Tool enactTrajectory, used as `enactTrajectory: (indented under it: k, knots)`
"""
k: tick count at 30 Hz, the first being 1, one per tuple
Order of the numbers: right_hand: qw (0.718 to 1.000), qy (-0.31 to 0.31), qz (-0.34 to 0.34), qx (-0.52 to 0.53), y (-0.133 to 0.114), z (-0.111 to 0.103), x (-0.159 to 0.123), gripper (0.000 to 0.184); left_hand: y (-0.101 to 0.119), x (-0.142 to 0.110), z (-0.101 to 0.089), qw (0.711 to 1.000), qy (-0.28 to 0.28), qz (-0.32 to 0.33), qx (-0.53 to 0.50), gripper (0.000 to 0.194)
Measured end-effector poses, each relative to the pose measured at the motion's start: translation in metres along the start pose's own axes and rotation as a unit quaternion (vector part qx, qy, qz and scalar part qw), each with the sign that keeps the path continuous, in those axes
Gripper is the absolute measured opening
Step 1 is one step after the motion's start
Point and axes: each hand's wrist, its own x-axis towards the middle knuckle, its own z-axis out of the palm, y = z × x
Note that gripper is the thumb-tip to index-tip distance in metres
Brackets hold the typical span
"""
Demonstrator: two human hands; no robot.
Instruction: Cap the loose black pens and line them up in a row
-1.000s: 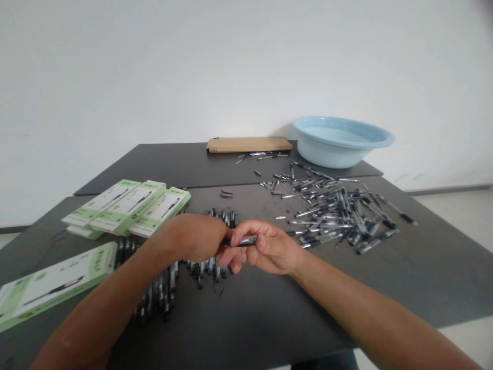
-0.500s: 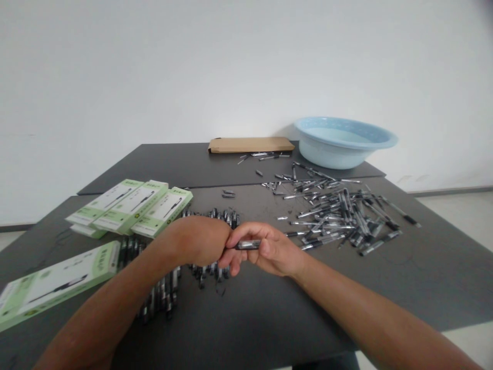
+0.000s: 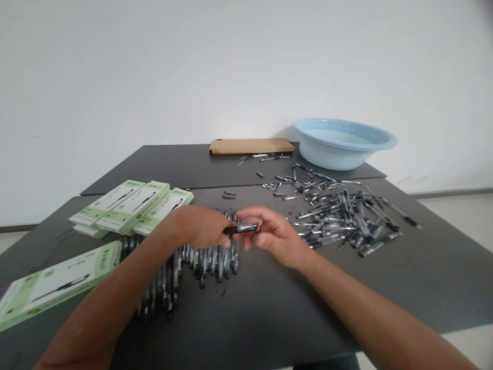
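Observation:
Over the table's middle, a black pen (image 3: 243,228) lies level between my two hands, its clear end pointing right. My left hand (image 3: 202,227) is closed round the pen's left part, and its fingertips are partly hidden behind the wrist. Around the pen's right end, my right hand (image 3: 278,237) has its fingers loosely curved, with thumb and forefinger apart; whether a rear finger touches the pen is unclear. Under the hands lies a row of pens (image 3: 219,262), and a second bundle of pens (image 3: 159,293) is partly covered by my left forearm.
Green and white pen boxes (image 3: 133,208) lie at the left, with another box (image 3: 61,282) nearer. A loose heap of pens (image 3: 346,218) spreads on the right. Behind are a blue basin (image 3: 342,146), a flat brown cardboard piece (image 3: 252,146) and small loose parts (image 3: 229,194).
Both hands have risen slightly with the pen. My right thumb has come off the pen and the right fingers have loosened, while the left hand keeps hold.

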Motion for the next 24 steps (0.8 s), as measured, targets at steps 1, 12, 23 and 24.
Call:
enactTrajectory:
  k: [1, 12, 23, 24]
  knots:
    - [0.998, 0.016, -0.011, -0.054, -0.003, -0.003, -0.001, 0.047, -0.001, 0.002, 0.000, 0.999, -0.023, -0.013, 0.020, 0.032]
    - [0.868, 0.049, 0.001, -0.493, -0.015, -0.003, -0.004, 0.018, 0.007, 0.023, 0.003, 0.993, -0.091, -0.039, 0.062, 0.034]
    - [0.850, 0.020, 0.026, -0.525, -0.020, -0.003, -0.005, 0.013, -0.007, 0.033, 0.011, 0.984, -0.162, -0.015, -0.074, 0.028]
    - [0.849, 0.011, 0.027, -0.527, -0.020, -0.003, -0.005, 0.013, -0.007, 0.033, 0.011, 0.982, -0.167, -0.016, -0.081, 0.028]
